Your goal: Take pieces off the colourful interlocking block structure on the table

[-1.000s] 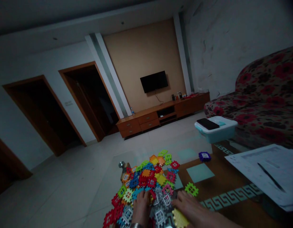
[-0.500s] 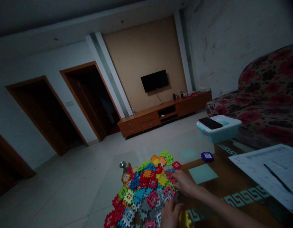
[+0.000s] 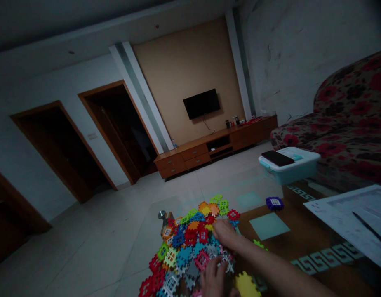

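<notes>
A pile of colourful toothed plastic building blocks (image 3: 184, 255), some with window cut-outs, lies on the glass-topped table. My right hand (image 3: 224, 233) is over the pile's right side with its fingers bent; a yellow block (image 3: 209, 227) shows at its fingertips. What those fingers grip, if anything, is hidden. Closer to me, my left hand (image 3: 212, 277) rests over grey and pink blocks at the near edge, fingers somewhat apart. Just right of it lies a larger yellow block (image 3: 247, 284). A green block (image 3: 259, 244) peeks out behind my right forearm.
A purple block (image 3: 274, 202) stands apart on the table. To the right are paper sheets (image 3: 342, 206) with a pen (image 3: 368, 227) on top. Farther back, a lidded plastic box (image 3: 297, 173) carries a black phone (image 3: 277, 158). A metal table fitting (image 3: 161, 214) is left of the pile.
My right hand has shifted left, from the pile's right edge onto the blocks. The green block by my forearm and more of the large yellow block now show. The view has shifted slightly.
</notes>
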`<state>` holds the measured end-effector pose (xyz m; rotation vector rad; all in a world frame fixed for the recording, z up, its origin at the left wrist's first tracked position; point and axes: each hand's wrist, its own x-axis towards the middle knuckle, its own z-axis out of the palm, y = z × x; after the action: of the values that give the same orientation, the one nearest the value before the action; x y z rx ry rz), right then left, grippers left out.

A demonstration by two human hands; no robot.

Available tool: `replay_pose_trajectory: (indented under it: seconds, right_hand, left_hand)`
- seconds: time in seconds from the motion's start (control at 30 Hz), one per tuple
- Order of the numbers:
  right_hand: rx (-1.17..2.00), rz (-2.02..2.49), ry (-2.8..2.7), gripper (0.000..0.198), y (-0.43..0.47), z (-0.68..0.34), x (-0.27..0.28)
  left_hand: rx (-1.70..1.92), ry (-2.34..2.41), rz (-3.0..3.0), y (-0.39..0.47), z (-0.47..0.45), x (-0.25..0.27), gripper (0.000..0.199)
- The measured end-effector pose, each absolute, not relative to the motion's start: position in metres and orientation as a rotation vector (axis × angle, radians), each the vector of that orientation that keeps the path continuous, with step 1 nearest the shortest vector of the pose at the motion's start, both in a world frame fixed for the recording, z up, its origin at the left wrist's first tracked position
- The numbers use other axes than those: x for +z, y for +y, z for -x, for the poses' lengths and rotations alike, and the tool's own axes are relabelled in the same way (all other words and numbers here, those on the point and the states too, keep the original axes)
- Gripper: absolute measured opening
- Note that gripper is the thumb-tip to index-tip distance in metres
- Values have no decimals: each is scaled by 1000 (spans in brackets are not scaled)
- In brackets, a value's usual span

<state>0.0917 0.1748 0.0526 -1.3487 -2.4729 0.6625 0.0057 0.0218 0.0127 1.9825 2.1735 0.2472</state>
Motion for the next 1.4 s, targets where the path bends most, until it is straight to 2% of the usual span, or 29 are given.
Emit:
replay_pose_trajectory:
  seconds: [0.1,0.23,0.33,0.43,0.5,0.6,0.7,0.8,0.97,1.03,1.1,1.27,1.4]
  right_hand:
    - [684,1233,-2451,27,180,-111,58]
    - [721,1014,-2474,20,171,-136,69]
    - [742,865,-2510,16,159,-146,75]
    - [733,747,-2447,16,152,-155,76]
    - [815,792,-2320,17,150,-164,72]
    - [1085,891,-2098,12,143,-182,60]
    - [1290,920,-1998,24,125,-197,45]
    - [1320,968,-2004,26,102,-202,33]
    - [1176,1101,-2053,31,86,-196,22]
    - [1133,1131,-2085,31,85,-194,21]
    - [1090,1137,-2116,29,85,-194,20]
    - [1049,1040,-2109,27,85,-201,19]
    - [1081,1054,-2044,20,89,-207,21]
  left_hand:
    - [386,2279,-1922,26,13,32,65]
    - [727,2360,-1882,43,27,51,68]
    - [786,2284,-1952,58,28,64,67]
    - [670,2119,-2045,64,26,70,44]
    - [643,2084,-2089,61,29,66,40]
    - [626,2157,-2171,44,39,51,53]
    - [289,2283,-2109,23,46,38,77]
    - [-36,2364,-1920,8,41,32,92]
    - [-261,2372,-1784,1,23,31,85]
    - [-295,2347,-1767,1,20,31,88]
    - [-275,2304,-1777,1,21,30,90]
    - [-162,2190,-1781,0,27,29,74]
    - [-184,2157,-1719,2,26,38,77]
